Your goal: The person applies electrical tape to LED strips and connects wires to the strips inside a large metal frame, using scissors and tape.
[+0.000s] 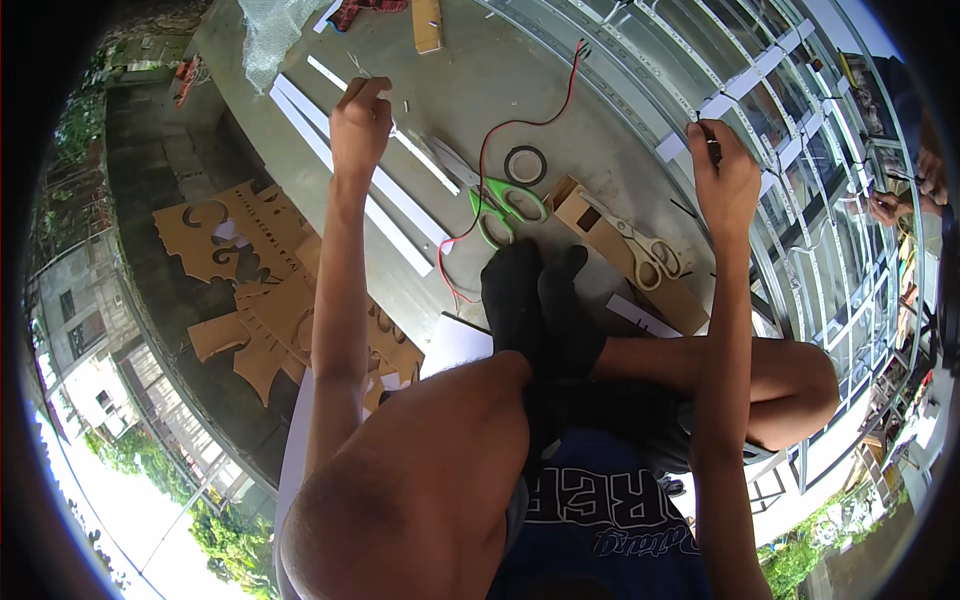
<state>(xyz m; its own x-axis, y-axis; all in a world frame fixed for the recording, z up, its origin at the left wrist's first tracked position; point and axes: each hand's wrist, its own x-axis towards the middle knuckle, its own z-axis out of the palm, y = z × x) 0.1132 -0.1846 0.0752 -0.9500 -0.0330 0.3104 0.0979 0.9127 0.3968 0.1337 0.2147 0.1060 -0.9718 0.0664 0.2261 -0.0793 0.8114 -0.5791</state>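
Note:
My left hand (362, 125) is raised over the floor with its fingers curled closed; thin pale strands (355, 64) show just above the fingertips, and I cannot make out what it grips. On the right, my right hand (725, 180) is closed in a pinch beside the metal frame (690, 80), with something small and dark between its fingers. Long white strips (385, 190) lie beside my left forearm. Between the hands are green-handled scissors (510, 205), a roll of dark tape (525, 165) and a red and black wire (505, 128). Cream-handled scissors (650, 258) rest on a narrow cardboard box (590, 225).
Cut-out brown cardboard (265, 290) is piled at the left. Bubble wrap (272, 40) and a small brown cardboard piece (427, 25) lie at the far side. Another person's hand (888, 207) is at the frame's right edge. My feet (525, 290) are close to the scissors.

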